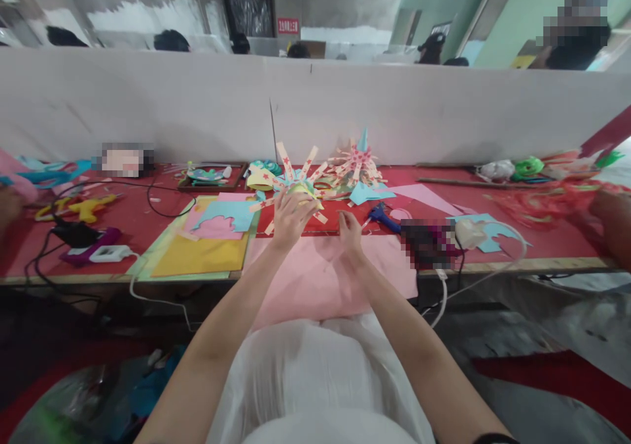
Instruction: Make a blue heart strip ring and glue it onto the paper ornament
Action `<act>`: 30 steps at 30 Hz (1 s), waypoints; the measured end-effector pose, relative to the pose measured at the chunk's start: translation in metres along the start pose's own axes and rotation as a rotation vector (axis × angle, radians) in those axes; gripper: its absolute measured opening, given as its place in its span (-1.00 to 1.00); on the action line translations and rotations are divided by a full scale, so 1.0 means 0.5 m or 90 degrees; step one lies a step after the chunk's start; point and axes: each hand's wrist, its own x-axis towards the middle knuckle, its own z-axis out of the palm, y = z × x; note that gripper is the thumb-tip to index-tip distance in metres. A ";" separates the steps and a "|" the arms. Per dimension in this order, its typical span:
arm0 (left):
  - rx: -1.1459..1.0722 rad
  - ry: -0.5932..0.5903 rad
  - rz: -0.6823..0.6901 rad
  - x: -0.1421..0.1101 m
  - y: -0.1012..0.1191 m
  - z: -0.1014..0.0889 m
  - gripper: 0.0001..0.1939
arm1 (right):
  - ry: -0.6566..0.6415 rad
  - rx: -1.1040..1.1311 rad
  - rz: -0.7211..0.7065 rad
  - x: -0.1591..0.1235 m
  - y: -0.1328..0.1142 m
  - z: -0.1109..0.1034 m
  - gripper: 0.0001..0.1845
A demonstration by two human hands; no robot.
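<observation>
My left hand (290, 219) is closed around a paper craft (296, 179) with a blue and yellow middle and cream strips with red stars spreading outward. Its lower part is hidden by my fingers. My right hand (350, 232) is pinched together just to the right, above a red sheet (325, 220); whatever its fingertips hold is too small to make out. Beyond it stands a similar craft with a blue cone (363, 141) on top. A blue glue gun (385, 218) lies to the right of my right hand. Pink sheeting (315, 273) covers the table edge under my wrists.
Stacked felt-like sheets, yellow (202, 256) uppermost in front, lie at left. Further left are a yellow glue gun (93, 207) and a purple-white power strip (101, 252) with trailing cables. A white partition (197, 108) rises behind. Other people's arms show at both sides, with red netting (547, 204) at right.
</observation>
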 end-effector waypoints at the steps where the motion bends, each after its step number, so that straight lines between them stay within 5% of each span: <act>1: 0.001 -0.002 -0.005 -0.002 0.001 0.002 -0.92 | 0.001 -0.018 -0.015 0.010 0.000 0.008 -0.58; 4: -0.021 0.010 -0.040 0.003 -0.007 0.014 -0.91 | -0.022 -0.031 -0.022 0.047 -0.003 0.031 -0.58; 10: -0.080 0.078 -0.147 0.035 -0.039 0.033 -0.88 | -0.116 0.074 0.143 0.102 -0.006 0.053 -0.55; 21: -0.155 0.086 -0.285 0.053 -0.054 0.056 -0.82 | -0.238 0.327 0.347 0.098 -0.027 0.025 -0.65; 30: -0.184 0.049 -0.348 0.047 -0.079 0.086 -0.83 | -0.311 0.297 0.371 0.115 -0.043 0.031 -0.71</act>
